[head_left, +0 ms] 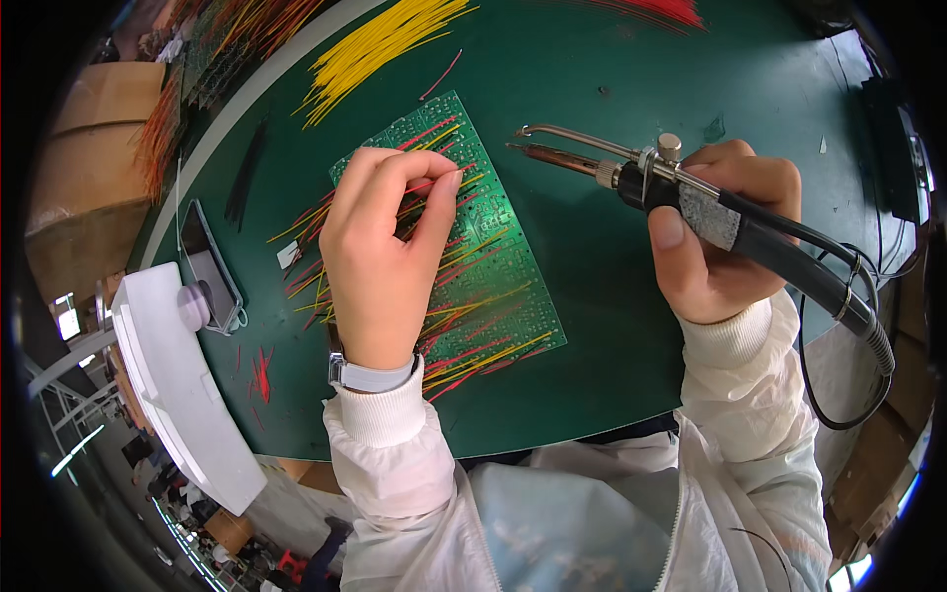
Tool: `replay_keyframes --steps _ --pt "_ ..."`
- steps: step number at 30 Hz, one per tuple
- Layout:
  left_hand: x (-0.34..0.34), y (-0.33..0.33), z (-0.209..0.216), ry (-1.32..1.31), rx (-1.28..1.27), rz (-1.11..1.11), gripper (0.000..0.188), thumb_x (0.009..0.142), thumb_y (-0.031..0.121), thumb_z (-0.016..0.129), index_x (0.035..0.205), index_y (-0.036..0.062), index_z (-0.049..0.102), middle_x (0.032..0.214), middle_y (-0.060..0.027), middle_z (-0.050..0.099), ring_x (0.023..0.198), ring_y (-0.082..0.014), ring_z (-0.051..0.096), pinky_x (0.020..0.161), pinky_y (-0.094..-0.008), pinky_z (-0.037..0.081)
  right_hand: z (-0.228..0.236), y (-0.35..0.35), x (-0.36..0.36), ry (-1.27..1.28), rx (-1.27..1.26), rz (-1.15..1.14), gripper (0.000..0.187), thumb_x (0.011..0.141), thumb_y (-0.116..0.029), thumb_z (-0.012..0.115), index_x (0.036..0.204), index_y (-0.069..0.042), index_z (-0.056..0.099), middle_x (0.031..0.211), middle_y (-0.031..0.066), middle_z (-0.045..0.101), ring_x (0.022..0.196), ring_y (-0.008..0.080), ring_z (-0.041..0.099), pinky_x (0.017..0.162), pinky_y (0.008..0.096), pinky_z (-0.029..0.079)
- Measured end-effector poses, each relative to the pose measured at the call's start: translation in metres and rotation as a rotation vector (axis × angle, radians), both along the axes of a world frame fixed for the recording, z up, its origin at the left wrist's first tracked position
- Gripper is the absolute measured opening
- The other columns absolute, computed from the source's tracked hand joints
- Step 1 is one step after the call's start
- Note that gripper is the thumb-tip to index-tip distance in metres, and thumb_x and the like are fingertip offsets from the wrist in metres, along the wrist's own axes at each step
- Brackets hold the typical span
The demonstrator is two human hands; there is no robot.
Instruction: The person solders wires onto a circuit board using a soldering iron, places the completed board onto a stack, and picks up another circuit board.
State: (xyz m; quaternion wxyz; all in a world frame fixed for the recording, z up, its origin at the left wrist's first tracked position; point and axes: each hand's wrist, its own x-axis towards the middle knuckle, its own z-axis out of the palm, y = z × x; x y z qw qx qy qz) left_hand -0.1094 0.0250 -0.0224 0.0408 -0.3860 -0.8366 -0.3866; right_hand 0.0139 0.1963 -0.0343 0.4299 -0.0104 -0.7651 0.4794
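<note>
A green circuit board panel (525, 271) lies at a slant on the table, with rows of red, yellow and black wires (459, 308) sticking out across it to the left. Over its upper part is my left hand (387, 242), thumb and forefinger pinched on a thin red wire (468, 169) near the board's right edge. My right hand (735, 237) grips a soldering iron (715, 215) with a metal feed tube clamped along it. The iron's copper-coloured tip points left and stays apart from the board.
A yellow wire bundle (385, 49) and a red one (656, 10) lie at the back. Black wires (247, 176), a phone (209, 266) and a white curved case (182, 385) are on the left. The iron's dark cable (868, 340) loops down at right.
</note>
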Motion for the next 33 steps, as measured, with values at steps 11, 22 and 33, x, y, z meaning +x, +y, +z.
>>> replay_keyframes --steps 11,22,33 --pt "-0.004 -0.003 -0.008 -0.044 0.097 -0.022 0.012 0.072 -0.003 0.066 0.08 0.0012 0.059 0.074 -0.0064 0.056 0.063 -0.0176 0.056 0.057 -0.027 0.044 0.003 -0.005 0.002 -0.097 0.02 0.011 0.035 0.074 -0.016 0.068 0.086 0.004 0.042 0.071 0.0108 0.048 0.061 0.0178 0.049 0.056 0.027 0.042" --pt "-0.005 -0.001 -0.01 -0.017 0.096 -0.026 0.011 0.071 -0.003 0.066 0.078 0.0011 0.058 0.074 -0.0068 0.057 0.064 -0.0187 0.056 0.057 -0.0272 0.044 0.001 -0.006 -0.002 -0.078 0.066 0.086 0.034 0.074 -0.012 0.067 0.088 0.004 0.041 0.07 0.0127 0.05 0.06 0.0162 0.048 0.057 0.0261 0.043" --pt "-0.004 0.0 -0.011 -0.004 0.095 -0.022 0.011 0.071 -0.003 0.066 0.077 0.0017 0.058 0.072 -0.0064 0.056 0.062 -0.0186 0.056 0.057 -0.028 0.043 0.0 -0.006 -0.002 -0.109 0.065 0.104 0.033 0.074 -0.011 0.067 0.088 0.004 0.041 0.07 0.0142 0.052 0.06 0.0156 0.05 0.061 0.0268 0.046"
